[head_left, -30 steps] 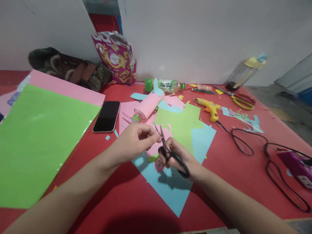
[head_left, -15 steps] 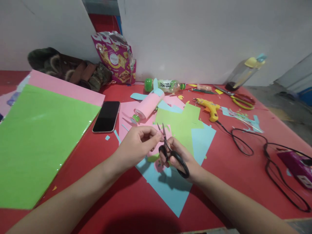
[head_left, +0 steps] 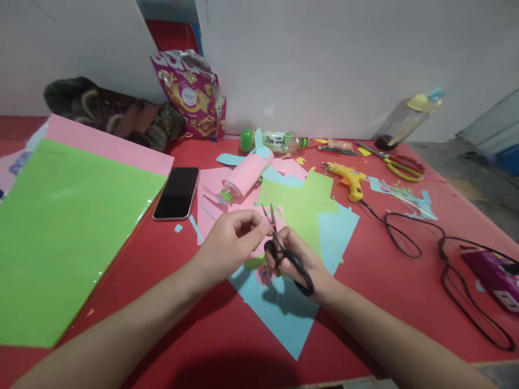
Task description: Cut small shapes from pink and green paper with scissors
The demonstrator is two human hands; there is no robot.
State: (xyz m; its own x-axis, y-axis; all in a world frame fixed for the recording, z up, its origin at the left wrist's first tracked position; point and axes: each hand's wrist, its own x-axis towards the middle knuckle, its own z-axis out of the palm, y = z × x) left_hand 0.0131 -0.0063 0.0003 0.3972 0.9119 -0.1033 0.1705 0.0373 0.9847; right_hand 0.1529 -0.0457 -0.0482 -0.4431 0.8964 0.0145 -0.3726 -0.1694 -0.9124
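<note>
Black-handled scissors (head_left: 298, 270) are in my right hand (head_left: 306, 262), fingers through the loops, blades parted and pointing away from me. Between the blades' base and my left hand (head_left: 233, 240) shows a small piece of pink paper (head_left: 268, 227), pinched by my left thumb and forefinger; its shape is mostly hidden. Below both hands lies a blue paper sheet (head_left: 294, 329), with a small pink cutout (head_left: 265, 274) on it. Green paper (head_left: 295, 205) overlaps the blue beyond my hands. Farther off rests a bottle wrapped in pink paper (head_left: 249, 173), with blue paper fins at its far end.
A phone (head_left: 177, 193) and packaged green paper (head_left: 77, 237) lie at left. A yellow glue gun (head_left: 348, 181) with a looping black cord (head_left: 441, 270) is at right, near red-and-yellow-handled scissors (head_left: 403, 166). Along the wall stand a snack bag (head_left: 190, 97) and a clear bottle (head_left: 405, 124).
Almost nothing differs. Both hands, the scissors and the pink piece keep nearly the same position; the view shifts very slightly.
</note>
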